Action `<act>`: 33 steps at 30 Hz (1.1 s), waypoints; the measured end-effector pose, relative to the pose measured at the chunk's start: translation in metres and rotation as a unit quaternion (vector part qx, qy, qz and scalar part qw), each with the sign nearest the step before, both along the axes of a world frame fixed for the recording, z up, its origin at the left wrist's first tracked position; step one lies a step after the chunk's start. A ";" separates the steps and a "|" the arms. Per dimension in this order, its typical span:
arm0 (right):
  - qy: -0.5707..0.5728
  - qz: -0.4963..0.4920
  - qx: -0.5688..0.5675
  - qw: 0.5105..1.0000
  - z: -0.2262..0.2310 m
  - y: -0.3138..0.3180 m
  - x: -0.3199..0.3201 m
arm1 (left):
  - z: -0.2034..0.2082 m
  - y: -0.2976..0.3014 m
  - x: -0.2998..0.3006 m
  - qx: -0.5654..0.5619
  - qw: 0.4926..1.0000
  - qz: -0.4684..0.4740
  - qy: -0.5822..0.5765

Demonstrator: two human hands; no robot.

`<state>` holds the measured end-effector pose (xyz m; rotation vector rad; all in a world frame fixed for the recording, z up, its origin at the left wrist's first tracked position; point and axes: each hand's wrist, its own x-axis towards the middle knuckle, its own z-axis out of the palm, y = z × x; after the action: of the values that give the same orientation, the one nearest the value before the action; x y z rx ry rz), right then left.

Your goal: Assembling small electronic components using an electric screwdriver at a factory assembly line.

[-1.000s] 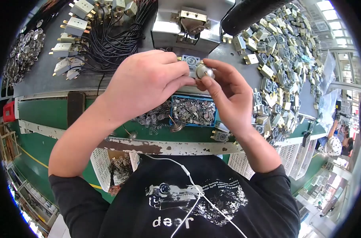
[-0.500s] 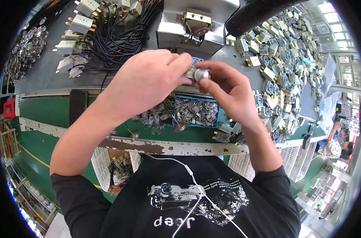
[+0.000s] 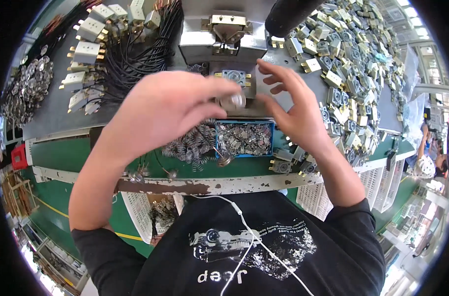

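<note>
- The room is a workshop with green floor [image 3: 56,195]; from my distant seat I see a grey worktable [image 3: 52,106] with a chipped white front rail [image 3: 244,185].
- On the left, shiny discs [image 3: 27,86] lie in a heap; to the right of them are pale blocks [image 3: 86,52] with black cables [image 3: 123,61].
- My left hand [image 3: 172,106] is over the near part of the table, with the round metal part [image 3: 233,102] at its fingertips. The part is blurred, so I cannot tell if the fingers grip it.
- In the middle, a steel fixture [image 3: 224,49] stands far; just near of it lies one grey block [image 3: 233,76] with brass-coloured tabs. The round part is on the near side of this block.
- Nearer are a heap of springs [image 3: 187,148] and, to its right, a blue tray [image 3: 272,139] of small metal pieces.
- I judge that the step in hand is handling the round part; the next move calls for a sure hold on it.
- My right hand [image 3: 298,111] has its fingers spread and holds nothing; it is near the part, not touching.
- On the right, many similar blocks [image 3: 353,74] cover the table; beyond its end, a person [image 3: 424,165] is visible.
</note>
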<state>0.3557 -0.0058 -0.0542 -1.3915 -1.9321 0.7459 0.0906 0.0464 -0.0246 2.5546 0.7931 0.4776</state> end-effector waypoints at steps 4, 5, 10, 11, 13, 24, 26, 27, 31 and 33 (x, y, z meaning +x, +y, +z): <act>0.107 -0.036 0.038 0.993 0.007 0.002 0.007 | 0.004 0.025 0.018 -0.099 0.992 0.076 -0.015; 0.126 -0.032 0.045 0.991 0.013 0.004 0.007 | -0.009 0.028 0.022 -0.042 0.997 0.060 -0.020; 0.280 0.004 0.308 0.909 0.057 0.037 0.017 | -0.027 0.034 0.026 -0.128 0.986 0.078 0.073; 0.271 -0.005 0.344 0.899 0.068 0.044 0.016 | -0.025 0.033 0.025 -0.116 0.987 0.078 0.085; 0.323 -0.032 0.382 0.865 0.068 0.059 0.010 | -0.026 0.031 0.023 -0.076 0.991 0.072 0.088; 0.465 0.033 0.339 0.817 0.061 0.122 0.020 | -0.024 0.034 0.027 -0.100 0.989 0.065 0.088; 0.489 0.053 0.328 0.807 0.067 0.109 0.019 | -0.025 0.033 0.026 -0.082 0.991 0.064 0.090; 0.500 0.063 0.322 0.802 0.070 0.101 0.013 | -0.025 0.033 0.025 -0.064 0.992 0.061 0.094; 0.547 0.108 0.296 0.775 0.079 0.096 0.000 | -0.038 0.034 0.021 -0.017 0.996 0.048 0.071; 0.569 0.131 0.283 0.761 0.080 0.110 -0.013 | -0.033 0.032 0.026 -0.019 0.995 0.047 0.084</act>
<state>0.3423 0.1045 0.0256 -0.1196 -1.1423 0.7599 0.1162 0.0783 -0.0577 2.5554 0.9745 0.2753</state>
